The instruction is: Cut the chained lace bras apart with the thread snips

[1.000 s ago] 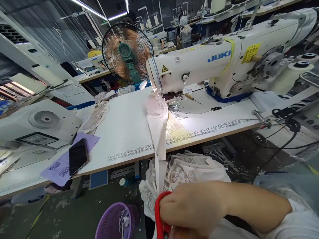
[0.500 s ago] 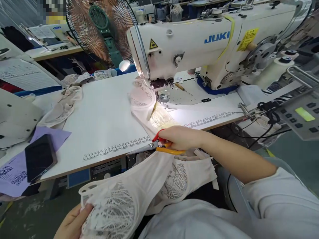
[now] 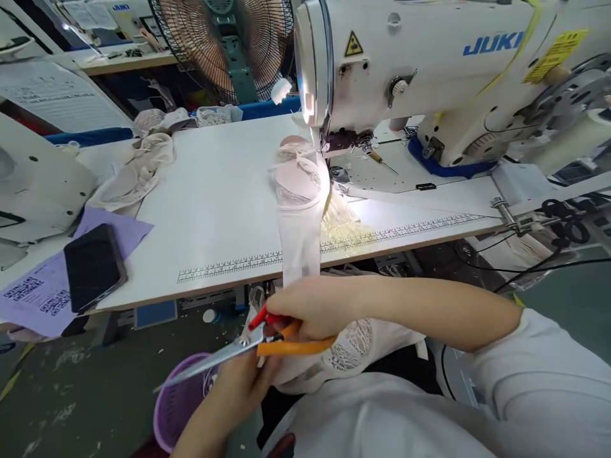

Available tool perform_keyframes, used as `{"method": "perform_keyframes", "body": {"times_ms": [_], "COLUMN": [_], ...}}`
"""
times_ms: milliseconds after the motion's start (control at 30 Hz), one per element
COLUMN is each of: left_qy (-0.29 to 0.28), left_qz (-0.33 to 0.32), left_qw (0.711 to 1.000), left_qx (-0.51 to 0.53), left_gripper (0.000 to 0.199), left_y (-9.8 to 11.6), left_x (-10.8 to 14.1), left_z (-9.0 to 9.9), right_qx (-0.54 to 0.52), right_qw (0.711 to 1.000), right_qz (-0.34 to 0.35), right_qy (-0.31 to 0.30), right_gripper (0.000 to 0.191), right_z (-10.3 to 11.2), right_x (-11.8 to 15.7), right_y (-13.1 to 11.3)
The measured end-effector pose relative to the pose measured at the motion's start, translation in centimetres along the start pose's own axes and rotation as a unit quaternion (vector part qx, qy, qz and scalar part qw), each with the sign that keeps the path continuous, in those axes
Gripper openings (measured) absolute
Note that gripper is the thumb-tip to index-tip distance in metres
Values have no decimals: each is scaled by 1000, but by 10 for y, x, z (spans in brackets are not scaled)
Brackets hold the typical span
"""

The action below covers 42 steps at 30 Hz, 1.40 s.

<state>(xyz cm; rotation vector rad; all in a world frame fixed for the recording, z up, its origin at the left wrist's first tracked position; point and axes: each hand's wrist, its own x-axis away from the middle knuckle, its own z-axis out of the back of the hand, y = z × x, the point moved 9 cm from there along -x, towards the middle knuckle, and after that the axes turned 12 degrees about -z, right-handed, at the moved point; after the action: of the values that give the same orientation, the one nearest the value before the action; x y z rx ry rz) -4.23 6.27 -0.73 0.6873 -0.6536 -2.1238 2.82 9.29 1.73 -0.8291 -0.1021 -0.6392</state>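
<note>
With the right hand (image 3: 317,308), gripping a pair of long silver-bladed metal scissors (image 3: 238,343), curling the fingers around the red and orange handles. Pointing the blades down and to the left, crossing in view the rim of a round purple plastic bin (image 3: 174,410). With the left hand (image 3: 244,376), bending the fingers just below the pivot, near a bit of thin white material (image 3: 260,362); not being able to tell whether pinching it, because of the scissors and the right hand in front.

Seeing a wide white fabric band (image 3: 300,245) hanging over the front edge of a white rectangular table (image 3: 219,191), running down behind the right hand from a pale pink moulded cup (image 3: 296,181) lying just beside the needle of a large white JUKI sewing machine (image 3: 429,76). Beside the band, seeing a yellowish clear plastic patch (image 3: 347,228) lying across the black printed ruler marks (image 3: 424,226). On the lap, bearing a white lace garment (image 3: 353,345). Farther left, seeing a black rectangular phone (image 3: 95,267) resting partly on a purple paper sheet (image 3: 35,286) with 2 square codes. Behind the table, facing a round wire-caged fan (image 3: 231,51).
</note>
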Motion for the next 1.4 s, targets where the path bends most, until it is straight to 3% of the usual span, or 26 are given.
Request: {"method": "perform_keyframes", "body": {"times_ms": [167, 300, 433, 533, 633, 833, 1000, 1400], "left_qy": [33, 67, 224, 278, 272, 221, 233, 262], "left_qz": [94, 187, 161, 136, 181, 259, 286, 315], "left_qw": [994, 971, 952, 940, 921, 849, 815, 793], "left_qx": [49, 132, 136, 147, 211, 405, 447, 451], "left_gripper": [18, 18, 17, 10, 11, 25, 31, 37], "left_y": [-23, -41, -33, -23, -30, -48, -56, -65], "left_x": [-6, 7, 10, 5, 0, -13, -14, -10], "left_z": [2, -1, 14, 17, 9, -16, -20, -24], "right_qx": [1, 15, 44, 62, 73, 80, 88, 87], "right_qw": [998, 996, 996, 997, 997, 996, 995, 995], "right_qz": [-60, -81, -73, -49, -37, -26, -36, -35], "right_qy": [33, 41, 20, 14, 12, 3, 12, 17], "right_gripper": [19, 20, 20, 18, 19, 15, 13, 19], "right_z": [29, 39, 36, 35, 37, 37, 40, 38], "right_x": [-3, -9, -16, -20, -22, -25, -24, -29], "right_y": [34, 34, 18, 10, 8, 11, 13, 16]}}
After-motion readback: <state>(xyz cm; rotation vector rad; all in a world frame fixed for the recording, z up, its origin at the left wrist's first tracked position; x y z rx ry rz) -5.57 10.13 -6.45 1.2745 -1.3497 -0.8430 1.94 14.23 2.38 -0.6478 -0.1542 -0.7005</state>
